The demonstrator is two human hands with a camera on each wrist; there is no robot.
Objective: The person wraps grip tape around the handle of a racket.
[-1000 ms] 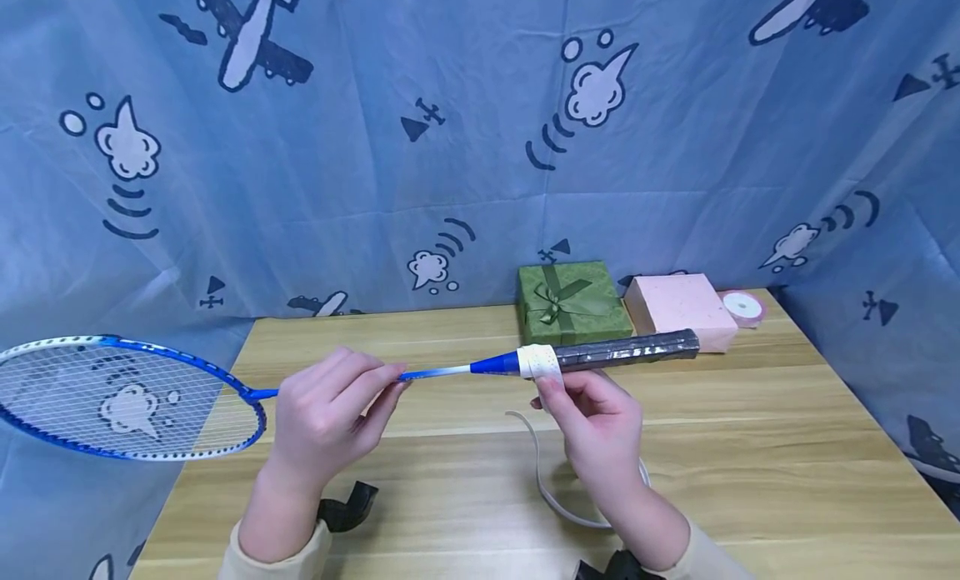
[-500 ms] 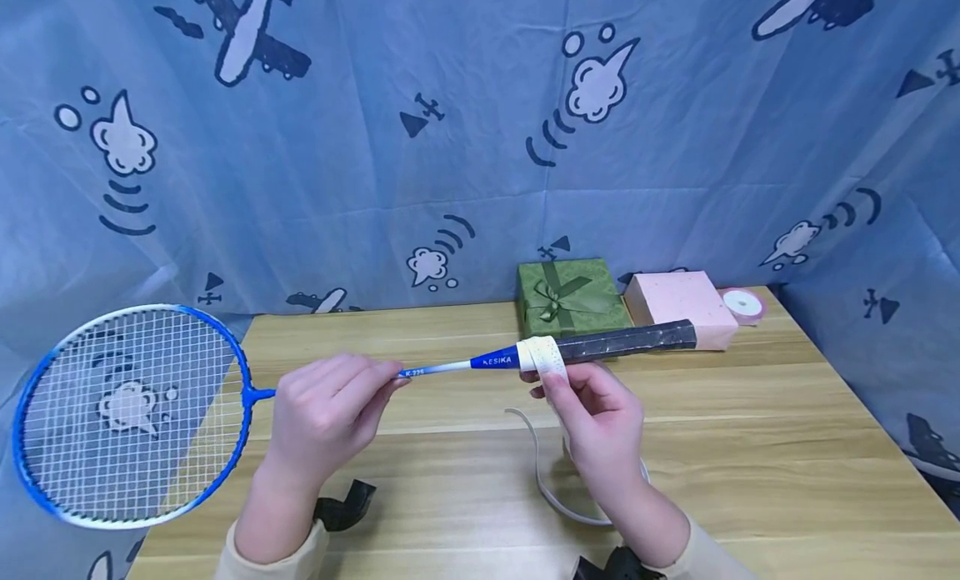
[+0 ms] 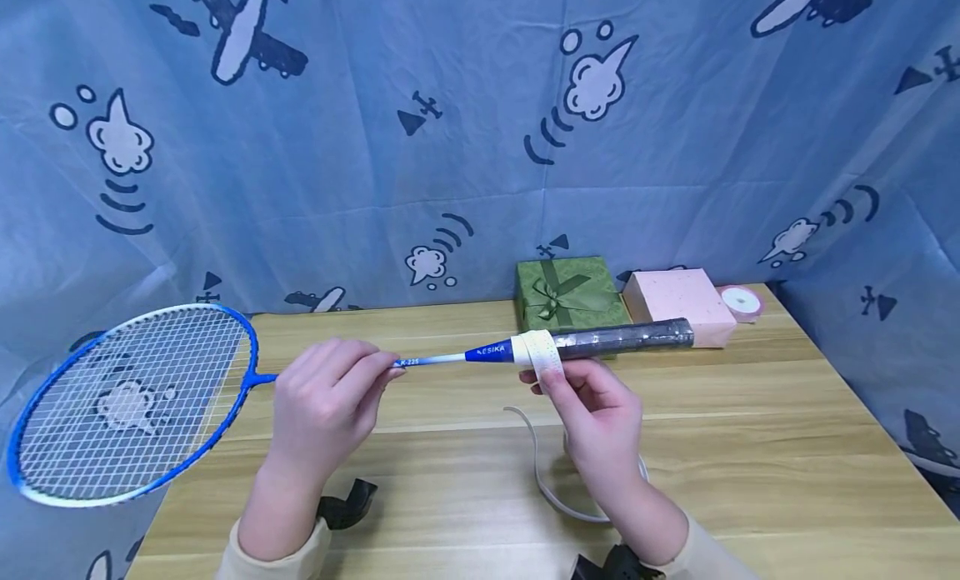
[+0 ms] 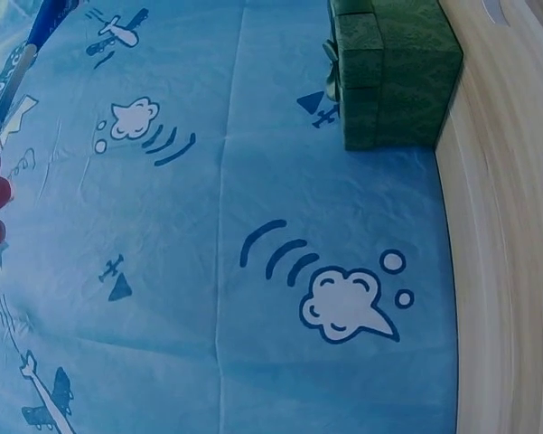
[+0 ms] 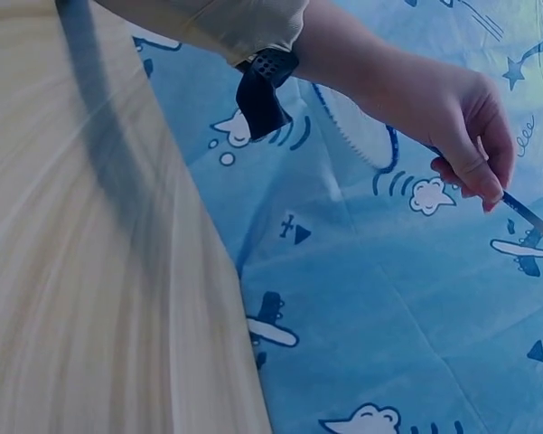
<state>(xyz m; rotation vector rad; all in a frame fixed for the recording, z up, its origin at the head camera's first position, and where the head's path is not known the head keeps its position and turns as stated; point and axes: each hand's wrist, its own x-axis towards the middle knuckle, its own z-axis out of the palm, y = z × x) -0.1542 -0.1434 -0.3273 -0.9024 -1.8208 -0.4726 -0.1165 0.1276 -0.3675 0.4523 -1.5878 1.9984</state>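
A blue badminton racket [image 3: 135, 401] is held level above the wooden table [image 3: 750, 447]. My left hand [image 3: 322, 405] pinches its thin shaft [image 3: 431, 360] near the head; the same hand [image 5: 470, 117] shows in the right wrist view, fingers closed on the shaft [image 5: 528, 215]. My right hand [image 3: 596, 417] pinches a strip of white grip tape [image 3: 542, 353] wound round the top of the black handle [image 3: 626, 338]. The loose tail of the tape [image 3: 536, 463] hangs down and curls on the table under that hand.
A green gift box [image 3: 570, 295] with a bow, a pink box [image 3: 678, 303] and a roll of ribbon [image 3: 741, 301] stand at the table's far edge. The green box [image 4: 393, 72] also shows in the left wrist view. Blue printed cloth [image 3: 450, 130] hangs behind and at both sides.
The racket has been rolled about its shaft: the head, edge-on a second ago, now faces up. The handle rose slightly and the white tape sits a little further round it.
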